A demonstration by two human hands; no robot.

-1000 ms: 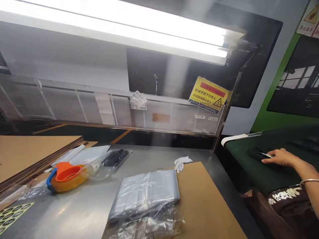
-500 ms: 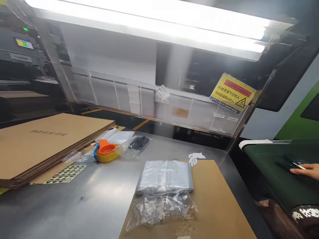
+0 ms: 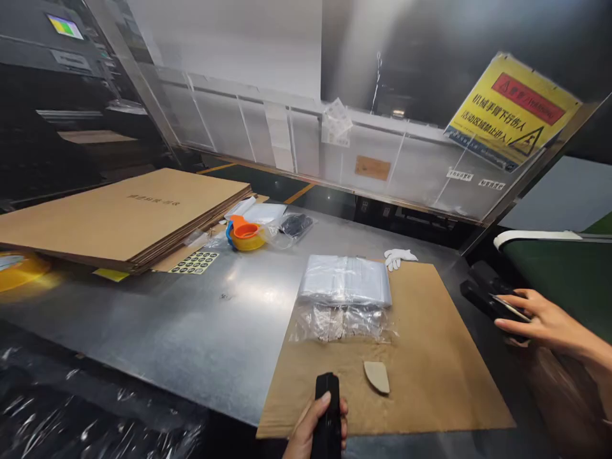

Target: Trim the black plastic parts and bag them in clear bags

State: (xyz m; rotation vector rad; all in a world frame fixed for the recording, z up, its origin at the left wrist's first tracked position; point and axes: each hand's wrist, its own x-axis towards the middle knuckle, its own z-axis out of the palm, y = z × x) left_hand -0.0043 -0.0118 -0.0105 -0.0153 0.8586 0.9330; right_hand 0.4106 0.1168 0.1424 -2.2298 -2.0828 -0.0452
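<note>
A steel-topped table [image 3: 191, 331] spreads through eight o'clock, its surface catching a soft glare. At twelve o'clock runs a clear pocketed panel [image 3: 306, 150], with a white board [image 3: 248, 44] behind at eleven and a dark one at one. A yellow warning sign [image 3: 515, 113] hangs at two; a green conveyor belt [image 3: 568, 274] lies at three. Toward ten, a lit screen [image 3: 65, 27] glows on dim machinery. Dark green floor [image 3: 280, 185] with yellow lines shows near eleven.
</note>
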